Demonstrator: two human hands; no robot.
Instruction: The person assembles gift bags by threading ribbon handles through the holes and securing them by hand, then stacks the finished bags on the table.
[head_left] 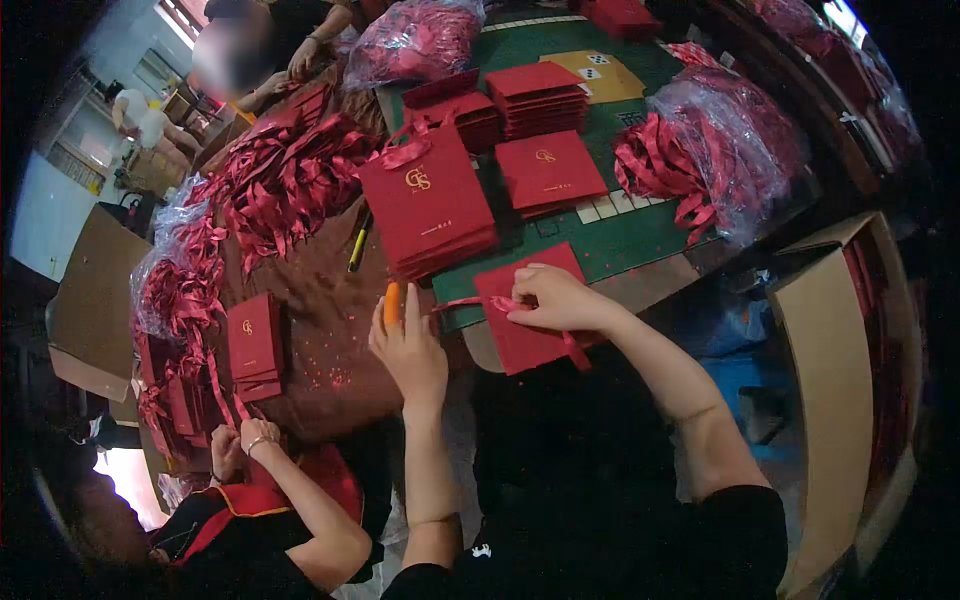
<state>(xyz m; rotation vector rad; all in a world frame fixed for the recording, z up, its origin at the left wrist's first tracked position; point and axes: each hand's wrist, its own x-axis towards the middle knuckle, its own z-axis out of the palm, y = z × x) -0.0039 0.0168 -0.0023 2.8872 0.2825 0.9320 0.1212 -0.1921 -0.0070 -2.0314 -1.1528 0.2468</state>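
A red bag (540,345) lies near the table's front edge, with a pink-red ribbon (463,302) across it. My right hand (550,297) is closed in a pinch on the ribbon over the bag. To the bag's left, my left hand (408,345) is raised with its fingers apart and holds nothing; an orange cover (392,303) sits on one finger. Beyond my hands stand a tall stack of red bags with gold lettering (430,205) and a lower stack (550,172).
A yellow-black cutter (358,245) lies left of the tall stack. Ribbon heaps (290,170) and a plastic-wrapped bundle (735,150) flank the stacks. A co-worker's hands (245,440) hold ribbon at lower left; another person's hands (300,62) are at the top. A cardboard box (830,390) stands right.
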